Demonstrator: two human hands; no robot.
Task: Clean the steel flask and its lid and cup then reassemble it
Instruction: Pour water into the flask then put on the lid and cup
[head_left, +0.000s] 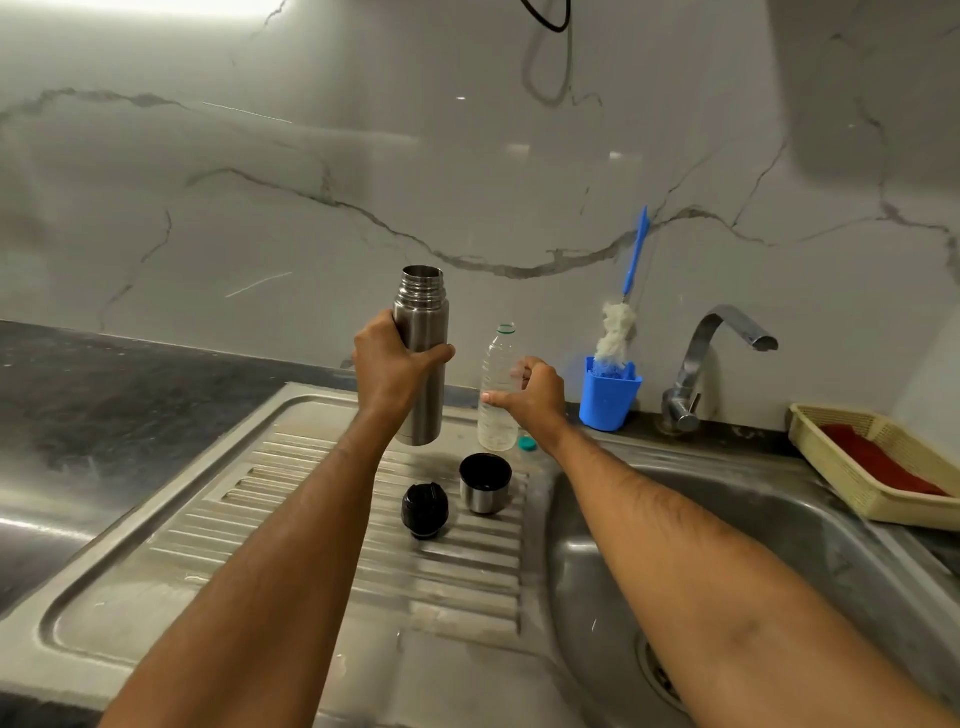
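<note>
Handling lid: black plastic, lower centre of the frame on the draining board; I'd judge it light and ribbed enough to grip by its sides.
Cup: steel with a dark lining, upright just right of the lid; light, slick when wet.
Left hand: wrapped around the steel flask mid-body, held upright and uncapped at centre frame; rigid, smooth, likely slippery.
Right hand: fingers curling onto the clear plastic bottle; thin and crushable, I'd guess.
Writing: none I can read.
</note>
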